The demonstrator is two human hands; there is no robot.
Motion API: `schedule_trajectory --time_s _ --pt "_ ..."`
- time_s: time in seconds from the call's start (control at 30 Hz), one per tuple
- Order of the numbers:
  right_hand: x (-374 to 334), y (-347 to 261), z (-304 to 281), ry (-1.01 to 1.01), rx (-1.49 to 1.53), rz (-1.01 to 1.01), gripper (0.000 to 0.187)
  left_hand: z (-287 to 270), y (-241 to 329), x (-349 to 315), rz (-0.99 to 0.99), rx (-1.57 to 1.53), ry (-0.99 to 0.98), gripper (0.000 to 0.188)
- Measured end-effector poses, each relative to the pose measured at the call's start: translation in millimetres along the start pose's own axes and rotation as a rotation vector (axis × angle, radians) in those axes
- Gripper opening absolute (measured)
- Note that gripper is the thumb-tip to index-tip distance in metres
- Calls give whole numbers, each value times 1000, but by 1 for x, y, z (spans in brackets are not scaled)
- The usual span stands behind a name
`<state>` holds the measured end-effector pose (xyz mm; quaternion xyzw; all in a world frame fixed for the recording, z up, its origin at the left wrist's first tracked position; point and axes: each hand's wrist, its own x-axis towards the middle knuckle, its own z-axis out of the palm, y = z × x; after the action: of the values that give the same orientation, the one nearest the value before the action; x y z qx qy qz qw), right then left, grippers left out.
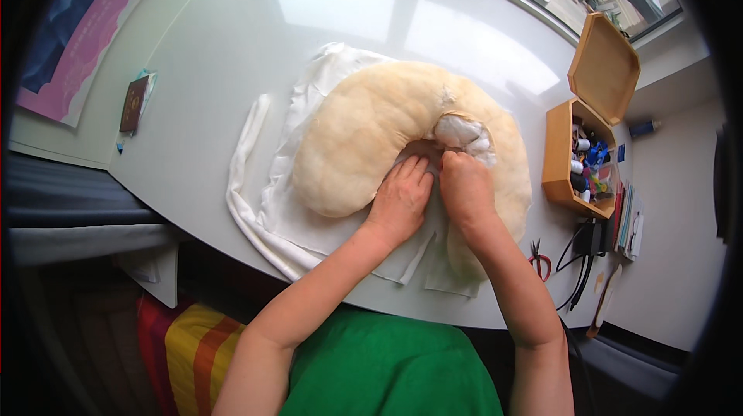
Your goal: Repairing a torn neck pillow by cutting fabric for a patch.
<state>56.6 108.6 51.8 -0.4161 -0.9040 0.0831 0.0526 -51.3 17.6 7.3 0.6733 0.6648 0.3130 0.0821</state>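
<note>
A wooden box (557, 154) stood near the right edge of the white table (205, 91), its lid (604, 68) raised and leaning outward; inside were spools (578, 166) in white, dark and blue, along with small coloured items too crowded to identify. The cream cushion (364, 126) was itself open at a gap on its inner curve, where white stuffing (462, 134) showed. The cushion lay across the middle of the table, on a white cloth (290, 219), nearer the near edge than the far one. Its long axis bent in a horseshoe: the crown faced the far edge, and both ends pointed toward the near edge, the right end partly behind the forearm. The left hand (402, 191) lay in the hollow, fingers extended and only slightly parted, with the cushion's left limb just beside them. The right hand (466, 190) was at the near side of the gap, fingers curled in narrow; whether they pinched the cover could not be told. The stuffing lay just beyond its knuckles, toward the far edge.
</note>
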Motion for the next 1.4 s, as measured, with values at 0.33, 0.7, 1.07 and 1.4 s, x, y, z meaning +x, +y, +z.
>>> schedule_trajectory --time_s 0.33,0.7,1.07,1.4 --pt "-16 -2 -7 -54 -21 18 10 0 -2 0 -10 -40 27 25" --pt "-44 -5 -14 -87 23 143 7 3 -4 -3 10 -3 4 30" --pt "-38 -1 -9 20 94 93 11 13 7 -14 48 -70 19 37" --pt "-42 -13 -11 -104 14 146 8 17 6 -14 38 -56 6 40"
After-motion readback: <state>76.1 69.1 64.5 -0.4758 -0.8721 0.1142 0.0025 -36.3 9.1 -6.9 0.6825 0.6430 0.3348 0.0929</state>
